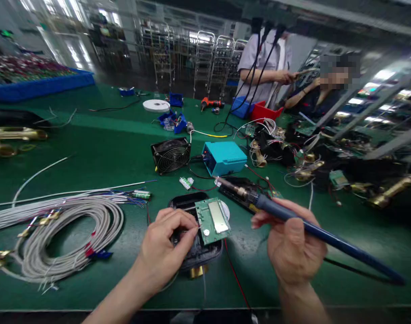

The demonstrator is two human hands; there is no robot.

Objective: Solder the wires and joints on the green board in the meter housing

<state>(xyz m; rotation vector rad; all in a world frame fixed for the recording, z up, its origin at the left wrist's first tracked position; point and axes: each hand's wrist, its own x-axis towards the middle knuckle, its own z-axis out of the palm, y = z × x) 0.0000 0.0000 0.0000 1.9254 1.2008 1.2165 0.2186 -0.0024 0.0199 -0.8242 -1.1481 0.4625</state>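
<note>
My right hand (295, 245) grips a blue-handled soldering iron (283, 213), its metal tip pointing up and left, above the bench and clear of the board. My left hand (170, 240) is closed in a pinch at the left edge of a green circuit board (205, 220); whatever lies between the fingertips is too small to make out. The board has a pale rectangular display and rests tilted on an open black housing (202, 258). Below the housing a brass fitting (198, 272) sticks out. A red and black wire (235, 270) runs from there to the bench's front edge.
Coiled grey cables (73, 234) lie on the left. Behind the housing stand a black fan (171, 156) and a turquoise soldering station (225, 157). Brass parts with wiring (390, 191) crowd the right side. Two people are at work across the bench, near a red bin (266, 111).
</note>
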